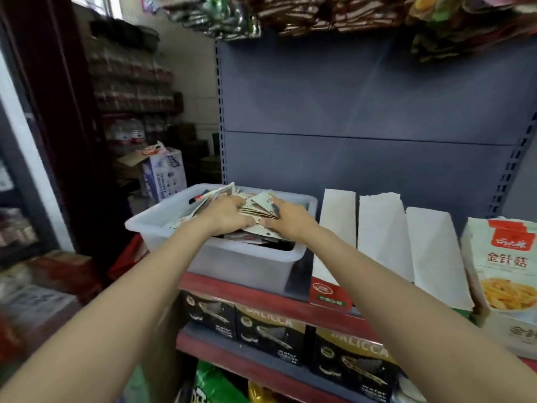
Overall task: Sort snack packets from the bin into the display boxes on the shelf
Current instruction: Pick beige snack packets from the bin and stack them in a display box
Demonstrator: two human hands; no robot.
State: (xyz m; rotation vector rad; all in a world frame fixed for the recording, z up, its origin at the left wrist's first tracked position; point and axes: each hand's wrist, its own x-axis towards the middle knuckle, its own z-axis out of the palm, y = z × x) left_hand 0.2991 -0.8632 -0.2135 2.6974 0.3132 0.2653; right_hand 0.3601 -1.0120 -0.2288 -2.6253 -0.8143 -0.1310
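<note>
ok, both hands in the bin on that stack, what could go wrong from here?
1. The left hand and right hand grip one loose stack of packets over the bin; a few could slip out on the lift.
2. The bin's front edge seems to overhang the red shelf edge; pulling might tip it.
3. The white display boxes stand close together, so a packet may land in the wrong one.

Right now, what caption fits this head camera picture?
Both hands, left hand and right hand, grip snack packets over the bin.
</note>
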